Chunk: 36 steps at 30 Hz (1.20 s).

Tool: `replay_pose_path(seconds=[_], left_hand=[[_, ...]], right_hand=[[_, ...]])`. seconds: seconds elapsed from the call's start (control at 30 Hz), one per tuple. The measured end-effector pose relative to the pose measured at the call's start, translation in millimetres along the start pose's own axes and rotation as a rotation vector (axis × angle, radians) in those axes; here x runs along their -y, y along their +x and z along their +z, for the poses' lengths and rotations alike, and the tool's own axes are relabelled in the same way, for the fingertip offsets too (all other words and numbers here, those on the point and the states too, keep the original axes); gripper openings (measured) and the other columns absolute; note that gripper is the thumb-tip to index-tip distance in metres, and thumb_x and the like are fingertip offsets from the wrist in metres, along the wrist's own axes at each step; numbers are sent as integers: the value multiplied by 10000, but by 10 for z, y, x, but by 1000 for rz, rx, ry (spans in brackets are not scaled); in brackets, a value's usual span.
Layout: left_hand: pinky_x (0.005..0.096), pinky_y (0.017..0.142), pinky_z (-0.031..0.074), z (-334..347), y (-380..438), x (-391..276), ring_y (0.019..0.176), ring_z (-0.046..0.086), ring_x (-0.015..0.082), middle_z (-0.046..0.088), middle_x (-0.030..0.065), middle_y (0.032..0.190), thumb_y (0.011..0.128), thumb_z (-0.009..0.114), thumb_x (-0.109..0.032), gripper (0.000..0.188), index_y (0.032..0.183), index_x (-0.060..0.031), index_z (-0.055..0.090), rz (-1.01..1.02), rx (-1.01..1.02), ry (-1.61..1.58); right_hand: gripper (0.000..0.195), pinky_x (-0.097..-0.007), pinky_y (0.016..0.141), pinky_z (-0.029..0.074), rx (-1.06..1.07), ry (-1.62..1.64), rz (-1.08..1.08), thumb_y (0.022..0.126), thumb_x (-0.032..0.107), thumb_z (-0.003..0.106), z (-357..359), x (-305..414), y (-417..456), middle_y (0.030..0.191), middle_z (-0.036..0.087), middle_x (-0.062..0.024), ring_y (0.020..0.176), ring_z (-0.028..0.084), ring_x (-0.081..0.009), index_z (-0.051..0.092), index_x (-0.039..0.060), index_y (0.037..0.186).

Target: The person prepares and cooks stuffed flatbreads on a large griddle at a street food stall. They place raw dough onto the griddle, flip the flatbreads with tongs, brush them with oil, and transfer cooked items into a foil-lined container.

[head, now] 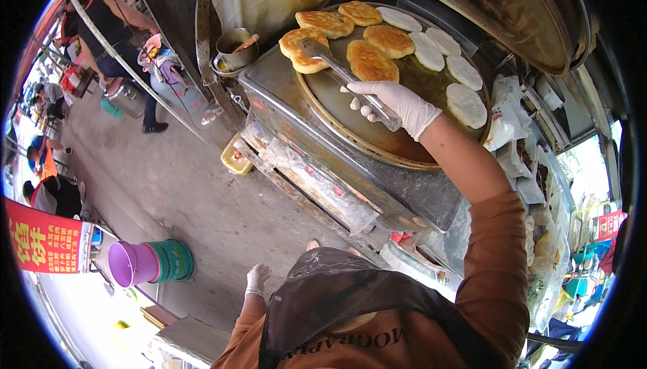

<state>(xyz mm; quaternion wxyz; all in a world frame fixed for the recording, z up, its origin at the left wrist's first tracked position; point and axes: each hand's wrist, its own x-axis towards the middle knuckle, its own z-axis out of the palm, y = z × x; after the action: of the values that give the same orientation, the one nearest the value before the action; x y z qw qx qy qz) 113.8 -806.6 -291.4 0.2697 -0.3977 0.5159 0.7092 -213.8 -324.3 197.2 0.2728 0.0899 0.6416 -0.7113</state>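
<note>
My right hand [397, 102], in a white disposable glove, grips a pair of metal tongs [336, 64] over a large round griddle [331, 97]. The tongs' tip overlaps a golden-brown flatbread [295, 40] at the griddle's left rim; whether it touches the bread I cannot tell. Several browned flatbreads [374, 61] lie across the left and middle. Along the right side are several pale, floury dough rounds [466, 106]. My left hand [258, 278], gloved too, hangs by my side above the floor, holding nothing, fingers loosely apart.
A metal pot [236, 50] stands left of the griddle. The raised griddle lid [525, 15] is at upper right. Filling trays [543, 237] line the right side. Purple and green buckets [132, 264] stand on the floor. Another person [108, 25] is at upper left.
</note>
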Motion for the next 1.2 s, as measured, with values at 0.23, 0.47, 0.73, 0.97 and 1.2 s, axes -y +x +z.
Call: replay_pose_path(seconds=[0.23,0.47,0.73,0.97,1.2], left_hand=[[435,842,524,118,-99,116,985,663,310,661,176,1159,932,566,-270,394,1243,-29,566,18,5,201],[447,724,550,-212,393,764,861,670,320,686,160,1036,932,532,-215,324,1147,18,603,-160,-35,-139],[434,803,481,57,244,54,912,676,281,696,134,1103,940,526,-329,398,1240,-74,588,-72,-71,98],[439,835,471,263,133,-103,971,665,295,678,153,1158,931,550,-309,418,1265,-58,560,-91,-60,122],[431,783,505,133,-33,168,921,652,299,666,169,1141,934,549,-295,413,1266,-50,554,-67,-46,134]], right_hand=[[573,-276,519,504,-739,-1790,-752,849,213,720,-49,36,-945,774,578,-30,595,615,-156,515,172,1382],[700,-289,615,528,-984,-2406,-489,837,59,605,-61,-49,-1415,843,526,-21,714,597,-168,425,284,1475],[634,-265,531,510,-777,-1660,-393,857,139,682,-53,-110,-1405,847,586,-26,596,592,-134,476,234,1449],[417,-215,457,480,-212,-239,-3,967,282,594,-97,-23,-1019,807,616,-22,530,550,-65,571,15,1286],[424,-220,433,449,-21,-264,127,974,353,569,-200,225,-1070,779,625,-25,504,525,-57,586,-5,1200]])
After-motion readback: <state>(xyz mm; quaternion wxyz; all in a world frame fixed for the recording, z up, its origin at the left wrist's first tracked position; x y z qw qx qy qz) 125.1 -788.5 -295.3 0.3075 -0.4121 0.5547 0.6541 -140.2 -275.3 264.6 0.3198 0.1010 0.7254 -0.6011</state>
